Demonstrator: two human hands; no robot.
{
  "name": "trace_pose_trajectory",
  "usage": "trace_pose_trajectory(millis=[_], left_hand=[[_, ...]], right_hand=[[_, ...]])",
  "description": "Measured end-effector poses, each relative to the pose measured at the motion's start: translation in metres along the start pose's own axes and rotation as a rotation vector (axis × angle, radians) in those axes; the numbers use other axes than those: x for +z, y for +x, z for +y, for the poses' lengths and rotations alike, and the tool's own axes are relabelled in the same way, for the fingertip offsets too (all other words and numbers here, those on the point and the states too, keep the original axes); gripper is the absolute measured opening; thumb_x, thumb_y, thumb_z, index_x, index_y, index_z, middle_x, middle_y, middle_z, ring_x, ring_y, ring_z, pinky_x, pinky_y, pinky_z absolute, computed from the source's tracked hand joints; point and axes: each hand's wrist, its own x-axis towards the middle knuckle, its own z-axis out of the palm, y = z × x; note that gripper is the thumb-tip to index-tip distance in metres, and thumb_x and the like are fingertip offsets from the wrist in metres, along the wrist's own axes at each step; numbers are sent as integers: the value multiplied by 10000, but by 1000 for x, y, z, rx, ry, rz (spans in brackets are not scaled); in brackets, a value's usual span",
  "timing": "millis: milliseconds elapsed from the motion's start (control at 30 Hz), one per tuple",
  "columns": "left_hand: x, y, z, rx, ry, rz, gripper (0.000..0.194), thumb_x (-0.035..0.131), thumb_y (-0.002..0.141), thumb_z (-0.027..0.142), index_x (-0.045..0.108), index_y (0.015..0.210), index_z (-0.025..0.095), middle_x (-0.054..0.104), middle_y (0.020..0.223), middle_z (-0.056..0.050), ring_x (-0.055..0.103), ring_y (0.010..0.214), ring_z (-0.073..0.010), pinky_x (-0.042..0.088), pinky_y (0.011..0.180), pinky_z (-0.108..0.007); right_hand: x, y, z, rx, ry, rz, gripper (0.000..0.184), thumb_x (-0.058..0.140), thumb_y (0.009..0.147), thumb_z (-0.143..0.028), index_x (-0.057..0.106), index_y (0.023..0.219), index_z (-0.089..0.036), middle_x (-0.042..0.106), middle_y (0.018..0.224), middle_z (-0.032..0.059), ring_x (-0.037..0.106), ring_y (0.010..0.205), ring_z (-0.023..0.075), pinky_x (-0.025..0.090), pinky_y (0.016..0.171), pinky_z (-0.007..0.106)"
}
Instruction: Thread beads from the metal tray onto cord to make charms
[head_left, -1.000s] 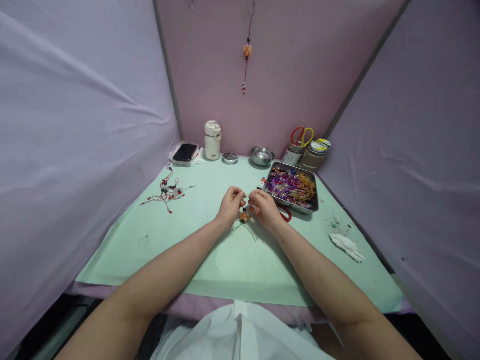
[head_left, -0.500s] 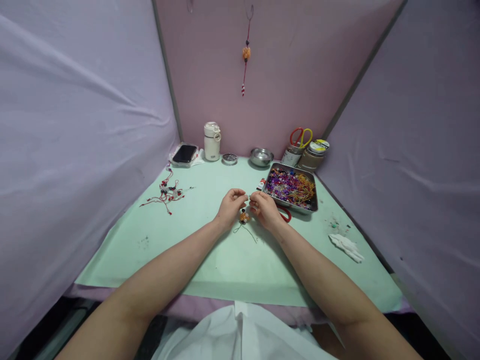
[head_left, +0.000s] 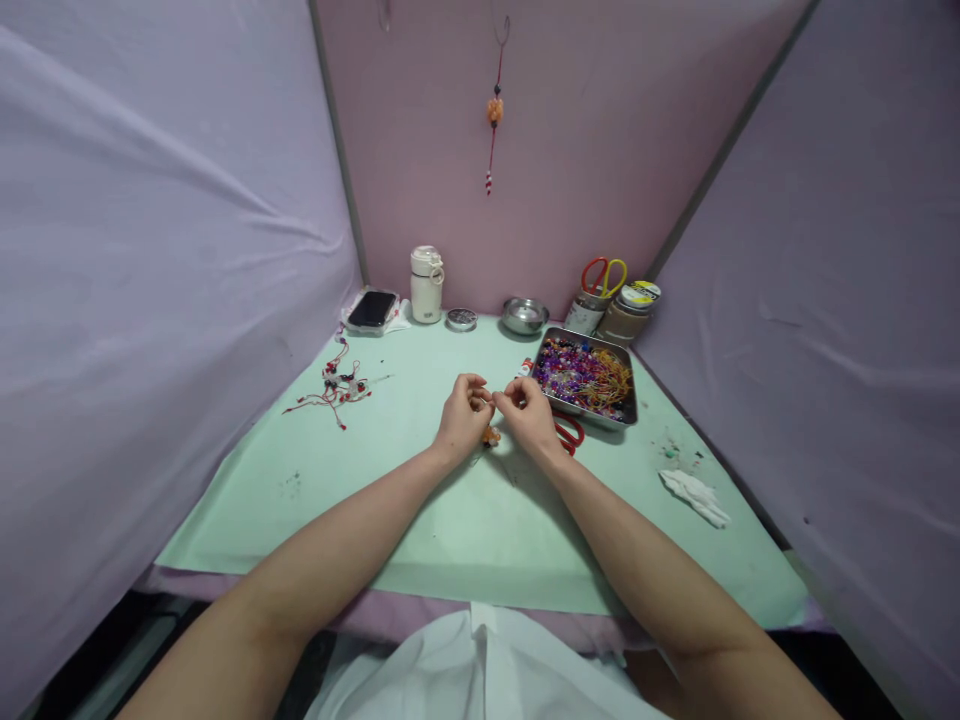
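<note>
My left hand (head_left: pixel 463 418) and my right hand (head_left: pixel 528 415) meet over the middle of the table, fingertips almost touching. Each pinches thumb against forefinger on a thin cord (head_left: pixel 492 402), barely visible between them. Just below the fingertips lies a beaded charm (head_left: pixel 490 437) with orange beads, partly covered by my left hand. A thin dark cord end near the charm is mostly lost in shadow. Red-handled scissors (head_left: pixel 570 432) lie beside my right wrist, their blades hidden beneath the hand and tray.
A metal tray (head_left: pixel 628 424) of beads and cords stands right of my hands. Behind are a metal bowl (head_left: pixel 525 318), a round tin (head_left: pixel 461 320), a white bottle (head_left: pixel 427 288) and a phone (head_left: pixel 373 310). Red beaded strings (head_left: pixel 341 385) lie left, a white glove (head_left: pixel 694 497) right. A finished-looking charm (head_left: pixel 495 110) hangs above.
My right hand's fingers have drawn up into a tighter pinch and moved slightly left. My left hand has turned a little and covers more of the orange charm. The view has shifted slightly.
</note>
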Motion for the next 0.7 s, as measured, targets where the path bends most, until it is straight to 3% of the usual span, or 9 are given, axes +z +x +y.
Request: trace_pose_trajectory(millis=[100, 200, 700], left_hand=[[0, -3, -1, 83, 101, 8, 340, 580, 648, 60, 497, 940, 215, 593, 808, 18, 512, 629, -84, 398, 655, -239], [-1, -3, -3, 94, 130, 9, 337, 566, 660, 60, 493, 952, 211, 596, 803, 18, 516, 630, -84, 395, 658, -238], [3, 3, -6, -130, -123, 47, 316, 622, 645, 121, 453, 902, 194, 578, 783, 7, 531, 643, -89, 411, 635, -233]], right_hand=[[1, -1, 0, -4, -72, -46, 226, 599, 715, -373, 484, 604, -213, 489, 655, -9, 447, 662, 155, 368, 655, 291], [2, -1, 1, 37, -58, -70, 166, 562, 721, -318, 529, 602, -207, 536, 641, -4, 478, 659, 157, 381, 657, 289], [1, 3, 10, 72, 1, -105, 157, 550, 738, -326, 621, 693, -192, 627, 725, 20, 542, 729, 178, 412, 718, 300]])
